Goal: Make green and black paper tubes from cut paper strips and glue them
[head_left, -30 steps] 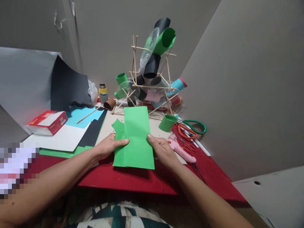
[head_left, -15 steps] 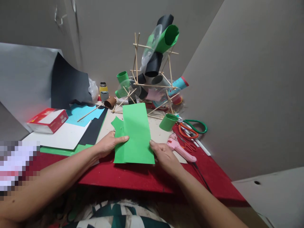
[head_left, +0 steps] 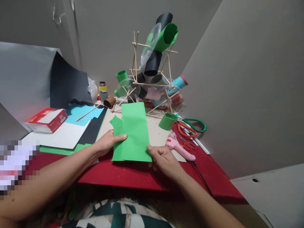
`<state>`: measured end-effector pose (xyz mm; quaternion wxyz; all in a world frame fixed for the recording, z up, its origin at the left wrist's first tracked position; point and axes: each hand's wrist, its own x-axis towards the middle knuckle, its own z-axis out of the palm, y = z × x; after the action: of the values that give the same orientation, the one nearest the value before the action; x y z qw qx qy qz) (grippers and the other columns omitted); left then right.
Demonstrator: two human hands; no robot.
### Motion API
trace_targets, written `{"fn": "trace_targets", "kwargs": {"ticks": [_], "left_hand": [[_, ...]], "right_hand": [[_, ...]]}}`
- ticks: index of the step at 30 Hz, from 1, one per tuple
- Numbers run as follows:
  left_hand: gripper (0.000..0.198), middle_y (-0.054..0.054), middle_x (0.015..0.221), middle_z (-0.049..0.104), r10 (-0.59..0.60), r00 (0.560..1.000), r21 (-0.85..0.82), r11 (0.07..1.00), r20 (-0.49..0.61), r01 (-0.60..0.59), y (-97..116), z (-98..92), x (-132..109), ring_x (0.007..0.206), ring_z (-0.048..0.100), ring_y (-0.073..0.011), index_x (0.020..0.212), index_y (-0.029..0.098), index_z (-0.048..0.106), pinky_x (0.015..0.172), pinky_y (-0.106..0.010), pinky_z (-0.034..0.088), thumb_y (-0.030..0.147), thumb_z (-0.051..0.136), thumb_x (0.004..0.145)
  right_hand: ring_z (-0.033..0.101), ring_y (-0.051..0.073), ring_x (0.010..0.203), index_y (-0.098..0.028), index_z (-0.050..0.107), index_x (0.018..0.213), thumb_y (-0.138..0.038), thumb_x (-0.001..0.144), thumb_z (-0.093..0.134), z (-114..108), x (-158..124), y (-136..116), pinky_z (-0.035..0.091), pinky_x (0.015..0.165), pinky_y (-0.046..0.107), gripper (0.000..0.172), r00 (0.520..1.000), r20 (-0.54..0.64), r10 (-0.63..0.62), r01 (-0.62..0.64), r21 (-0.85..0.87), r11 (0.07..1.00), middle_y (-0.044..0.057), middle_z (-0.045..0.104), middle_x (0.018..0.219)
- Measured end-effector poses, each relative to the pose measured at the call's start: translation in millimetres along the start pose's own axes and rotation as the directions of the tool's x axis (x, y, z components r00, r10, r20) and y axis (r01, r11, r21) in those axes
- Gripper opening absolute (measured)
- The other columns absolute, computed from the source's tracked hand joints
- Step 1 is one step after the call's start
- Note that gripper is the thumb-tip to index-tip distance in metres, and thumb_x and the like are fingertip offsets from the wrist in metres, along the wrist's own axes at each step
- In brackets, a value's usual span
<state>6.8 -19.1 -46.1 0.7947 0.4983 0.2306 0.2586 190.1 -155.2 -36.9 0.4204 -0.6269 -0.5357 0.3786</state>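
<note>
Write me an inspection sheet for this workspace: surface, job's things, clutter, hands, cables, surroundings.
Surface: red table top, partly covered by a beige board and stacked sheets.
Job's things: green sheet, held low over the near part of the table; a ragged flap sticks out on its left side.
Clutter: stick frame carrying paper tubes, green paper cup, scissors, pink glue gun, red box.
Hands: left hand pinches the sheet's left edge; right hand pinches its lower right corner.
Cables: black cord runs from the glue gun toward the near right edge.
Surroundings: grey walls.
</note>
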Motion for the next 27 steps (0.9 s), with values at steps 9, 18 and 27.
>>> {"fn": "trace_targets", "kwargs": {"ticks": [9, 18, 27], "left_hand": [[0.050, -0.013, 0.107, 0.073, -0.040, 0.997, 0.090, 0.995, 0.067, 0.034, -1, 2.5, -3, 0.094, 0.070, -0.0280, 0.116, 0.015, 0.064, 0.088, -0.041, 0.053, 0.032, 0.080, 0.072], [0.048, -0.013, 0.111, 0.072, -0.018, 0.998, 0.063, 0.998, 0.057, 0.015, 1, 1.2, -2, 0.093, 0.071, -0.0262, 0.117, 0.016, 0.063, 0.090, -0.042, 0.053, 0.029, 0.079, 0.074], [0.048, -0.012, 0.104, 0.074, -0.016, 0.999, 0.053, 0.998, 0.034, 0.015, 2, 4.0, -2, 0.090, 0.071, -0.0262, 0.116, 0.016, 0.063, 0.090, -0.044, 0.051, 0.033, 0.078, 0.073]], "right_hand": [[0.045, 0.013, 0.051, -0.018, 0.052, 0.058, -0.069, 0.081, 0.049, -1, 21, -20, 0.038, 0.050, 0.025, 0.056, 0.996, -0.019, -0.092, 0.094, 0.159, 0.983, -0.002, 0.050, 0.055], [0.034, 0.009, 0.044, -0.019, 0.047, 0.055, -0.070, 0.080, 0.048, 0, 26, -19, 0.028, 0.041, 0.023, 0.057, 0.995, -0.049, -0.092, 0.098, 0.160, 0.982, -0.004, 0.041, 0.049], [0.033, 0.009, 0.048, -0.018, 0.047, 0.053, -0.069, 0.081, 0.047, 2, 17, -12, 0.028, 0.045, 0.023, 0.058, 0.996, 0.068, -0.054, 0.048, 0.083, 0.995, -0.004, 0.039, 0.052]]}}
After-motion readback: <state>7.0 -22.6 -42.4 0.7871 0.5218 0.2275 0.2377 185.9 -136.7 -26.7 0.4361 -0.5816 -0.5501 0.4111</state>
